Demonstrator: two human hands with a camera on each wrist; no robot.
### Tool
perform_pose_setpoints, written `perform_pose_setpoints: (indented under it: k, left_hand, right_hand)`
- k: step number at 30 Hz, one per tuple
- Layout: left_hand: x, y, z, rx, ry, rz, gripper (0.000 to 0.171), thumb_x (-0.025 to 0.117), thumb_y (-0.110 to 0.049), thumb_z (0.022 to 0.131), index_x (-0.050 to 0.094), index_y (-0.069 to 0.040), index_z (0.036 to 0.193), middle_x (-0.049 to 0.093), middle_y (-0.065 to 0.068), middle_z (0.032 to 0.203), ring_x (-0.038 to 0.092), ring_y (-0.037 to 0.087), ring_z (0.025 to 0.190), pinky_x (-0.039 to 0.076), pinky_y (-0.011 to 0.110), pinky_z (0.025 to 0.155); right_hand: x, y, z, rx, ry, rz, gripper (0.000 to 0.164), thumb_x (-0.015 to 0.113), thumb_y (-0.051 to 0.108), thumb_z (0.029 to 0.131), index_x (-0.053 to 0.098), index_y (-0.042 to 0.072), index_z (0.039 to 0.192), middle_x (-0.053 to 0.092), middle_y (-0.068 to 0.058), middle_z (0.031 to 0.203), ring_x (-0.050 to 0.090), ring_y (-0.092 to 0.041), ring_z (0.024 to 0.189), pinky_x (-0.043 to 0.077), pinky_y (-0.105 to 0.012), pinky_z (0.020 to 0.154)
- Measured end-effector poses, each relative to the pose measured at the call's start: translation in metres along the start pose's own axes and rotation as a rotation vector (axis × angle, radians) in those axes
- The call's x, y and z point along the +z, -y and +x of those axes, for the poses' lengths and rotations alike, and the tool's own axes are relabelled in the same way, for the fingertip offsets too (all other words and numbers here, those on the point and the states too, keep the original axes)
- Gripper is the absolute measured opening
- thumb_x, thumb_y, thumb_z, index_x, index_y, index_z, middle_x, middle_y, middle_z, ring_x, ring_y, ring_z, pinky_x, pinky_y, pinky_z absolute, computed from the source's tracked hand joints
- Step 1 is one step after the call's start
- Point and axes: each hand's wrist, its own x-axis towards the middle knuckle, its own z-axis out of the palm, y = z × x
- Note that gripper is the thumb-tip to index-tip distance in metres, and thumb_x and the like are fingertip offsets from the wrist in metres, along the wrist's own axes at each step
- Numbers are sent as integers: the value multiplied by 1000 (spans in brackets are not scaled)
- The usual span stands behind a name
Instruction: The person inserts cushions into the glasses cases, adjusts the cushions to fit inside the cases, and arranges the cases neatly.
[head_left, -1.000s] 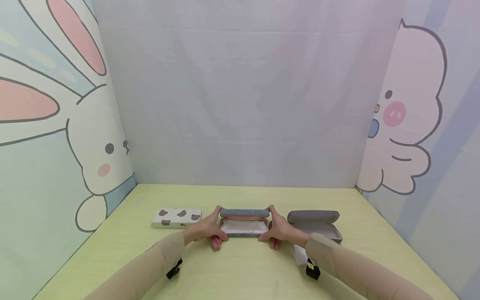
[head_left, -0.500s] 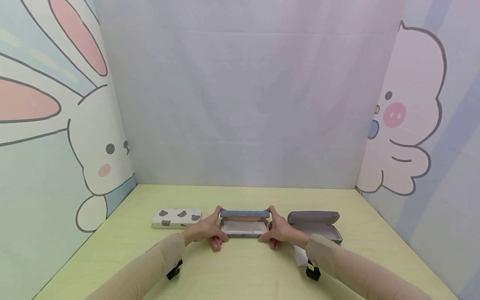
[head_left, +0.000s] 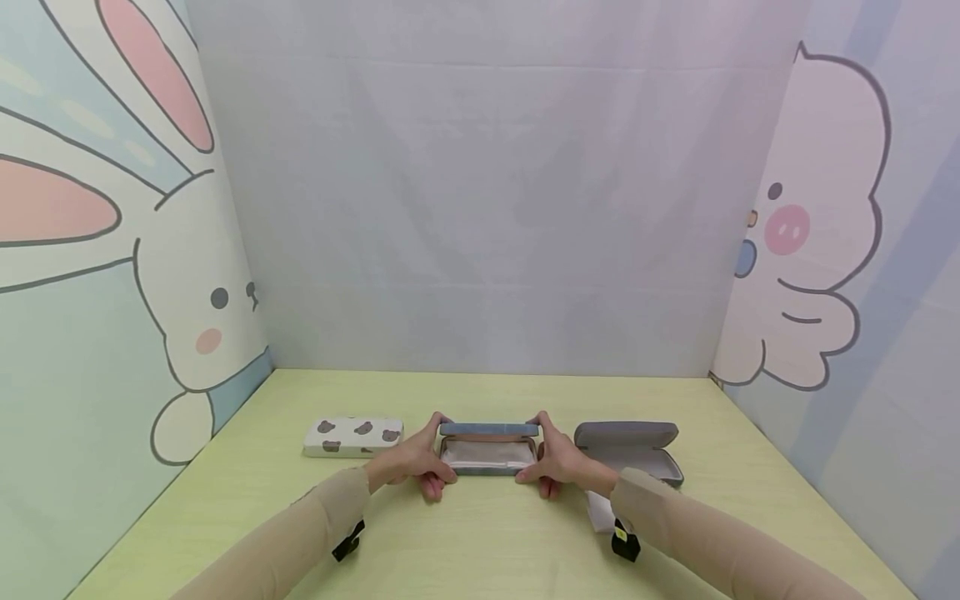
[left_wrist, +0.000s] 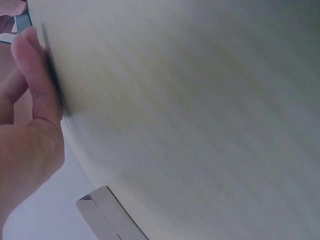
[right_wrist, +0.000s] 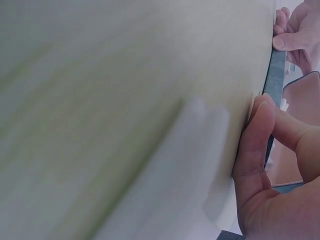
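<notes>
Lower centre: left hand and right hand grip the ends of a partly open blue case, white material inside. Lower right: open grey case.

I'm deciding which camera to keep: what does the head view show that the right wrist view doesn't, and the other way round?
Only the head view shows the bear-print case and the rabbit drawing.

Only the right wrist view shows the pink lining of the blue-gray case as a broad panel; from the head it is just a thin strip.

Both show the left hand and right hand at opposite ends of that case, the tabletop, and a white item, blurred in the wrist view.
</notes>
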Motion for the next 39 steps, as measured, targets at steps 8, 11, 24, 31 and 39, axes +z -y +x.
perform_pose_setpoints:
  k: [8, 11, 24, 31, 39]
  left_hand:
    - [0, 1, 0, 8, 5, 4, 74, 71, 3, 83, 17, -13, 131, 65, 16, 61, 60, 17, 41, 54, 29, 40]
    - [0, 1, 0, 9, 3, 8, 75, 71, 3, 83, 17, -13, 133, 65, 16, 61, 60, 16, 40, 54, 29, 41]
    - [0, 2, -1, 14, 1, 12, 79, 70, 3, 83, 16, -14, 138, 66, 16, 61, 60, 17, 41, 55, 31, 42]
    - [0, 1, -1, 17, -2, 22, 79, 71, 2, 83, 17, -13, 137, 65, 16, 61, 60, 17, 40, 55, 31, 42]
    - [0, 2, -1, 21, 0, 27, 78, 71, 2, 83, 17, -13, 137, 65, 15, 59, 60, 17, 40, 55, 31, 42]
  right_hand:
    - [0, -1, 0, 0, 6, 4, 76, 82, 17, 76, 28, 13, 130, 59, -14, 60, 54, -17, 34, 52, -39, 36]
    - [0, 0, 0, -1, 4, 7, 77, 82, 16, 77, 27, 13, 131, 58, -14, 60, 54, -17, 34, 52, -39, 36]
    - [1, 0, -2, -18, -2, -6, 77, 81, 15, 78, 27, 9, 133, 57, -14, 62, 53, -16, 34, 52, -40, 37]
    - [1, 1, -2, -21, -2, -14, 77, 80, 14, 79, 27, 9, 133, 56, -14, 62, 53, -16, 34, 52, -40, 37]
    - [1, 1, -3, -24, -4, -14, 77, 80, 14, 79, 27, 8, 134, 56, -14, 63, 53, -16, 34, 52, -39, 37]
